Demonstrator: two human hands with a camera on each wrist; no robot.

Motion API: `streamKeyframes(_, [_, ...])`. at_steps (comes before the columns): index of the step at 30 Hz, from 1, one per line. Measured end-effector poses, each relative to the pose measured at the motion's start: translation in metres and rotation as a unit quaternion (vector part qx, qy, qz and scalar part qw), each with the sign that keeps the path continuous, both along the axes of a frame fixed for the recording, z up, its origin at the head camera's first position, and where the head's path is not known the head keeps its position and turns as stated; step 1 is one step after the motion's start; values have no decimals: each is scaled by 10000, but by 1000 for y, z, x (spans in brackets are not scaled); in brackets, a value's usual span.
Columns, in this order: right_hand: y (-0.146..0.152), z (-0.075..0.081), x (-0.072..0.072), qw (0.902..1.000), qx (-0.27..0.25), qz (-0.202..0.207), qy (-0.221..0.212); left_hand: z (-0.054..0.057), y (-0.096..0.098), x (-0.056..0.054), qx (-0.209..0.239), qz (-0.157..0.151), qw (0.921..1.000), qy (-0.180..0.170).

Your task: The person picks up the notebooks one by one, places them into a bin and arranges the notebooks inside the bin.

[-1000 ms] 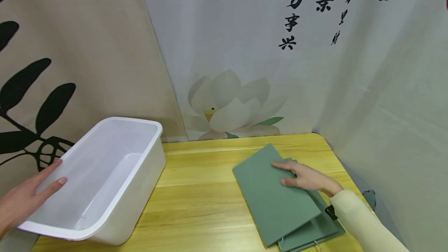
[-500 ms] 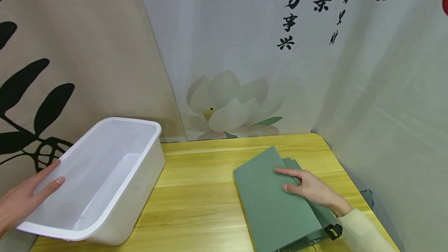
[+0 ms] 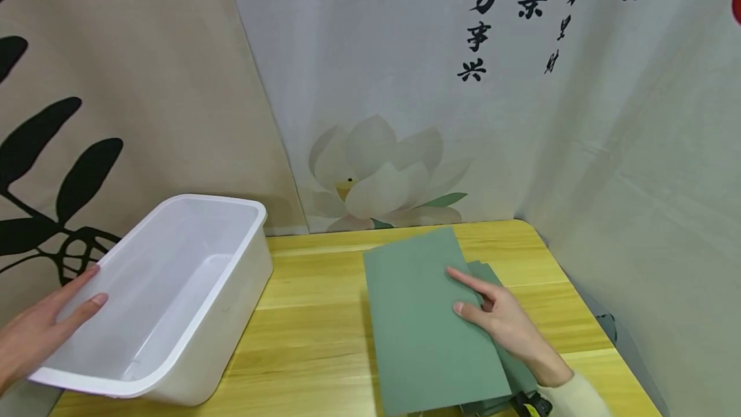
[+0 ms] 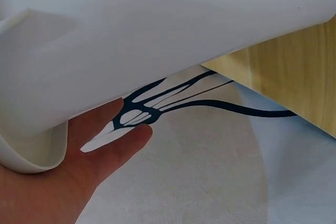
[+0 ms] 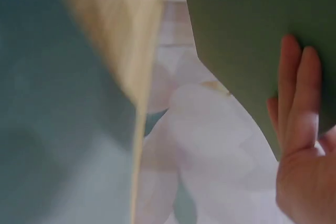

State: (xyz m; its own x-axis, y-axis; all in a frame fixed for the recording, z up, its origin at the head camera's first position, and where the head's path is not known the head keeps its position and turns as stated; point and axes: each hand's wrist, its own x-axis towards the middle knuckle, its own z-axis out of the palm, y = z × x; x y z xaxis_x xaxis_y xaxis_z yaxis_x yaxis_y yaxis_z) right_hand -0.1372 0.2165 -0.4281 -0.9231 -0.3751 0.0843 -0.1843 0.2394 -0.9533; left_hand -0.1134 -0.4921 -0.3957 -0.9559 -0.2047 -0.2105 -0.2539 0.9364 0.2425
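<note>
A deep white plastic tub (image 3: 231, 288) stands at the left, its near left part past the table's edge. My left hand (image 3: 49, 333) grips its left rim, thumb on the inner side; in the left wrist view, fingers (image 4: 123, 148) lie along the outside. At the right, my right hand (image 3: 509, 327) holds a flat green folder-like piece (image 3: 425, 333) by its right edge. Thumb and forefinger show on top; in the right wrist view, straight fingers (image 5: 307, 93) lie against its other face. Similar green pieces (image 3: 515, 365) lie partly hidden beneath it.
The yellow wooden table (image 3: 312, 327) runs between tub and green pieces. Printed cloth (image 3: 376, 95) hangs close behind its back edge, with more pale cloth (image 3: 648, 166) along the right. A black strap with a device (image 3: 529, 404) is on my right wrist.
My right hand has turned and shifted the top green piece leftward, off the pieces below, which show more along its right side. My left hand and the tub stay put.
</note>
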Motion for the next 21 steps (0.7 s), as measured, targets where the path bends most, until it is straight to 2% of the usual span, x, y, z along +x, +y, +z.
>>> streamKeyframes(8, [-54, 9, 9, 9925, -1178, -130, 292, 2, 2, 2, 96, 30, 9999, -102])
streamKeyframes(11, [-78, 16, 11, 9875, -1544, -219, 250, 2, 2, 2, 96, 3, 9999, -77])
streamKeyframes(14, [-105, 25, 12, 9790, -2025, -206, 75, 1, 1, 2, 87, 3, 10000, -35])
streamKeyframes(17, [-132, 35, 13, 9663, -2569, -93, -124, 2, 0, 1, 129, 53, 9999, -43])
streamKeyframes(19, [-150, 41, 13, 9584, -2848, -19, -190, 2, -1, 1, 169, 75, 9998, -104])
streamKeyframes(21, [-168, 46, 12, 9547, -2972, 24, -167, 4, -1, 1, 220, 73, 9996, -149])
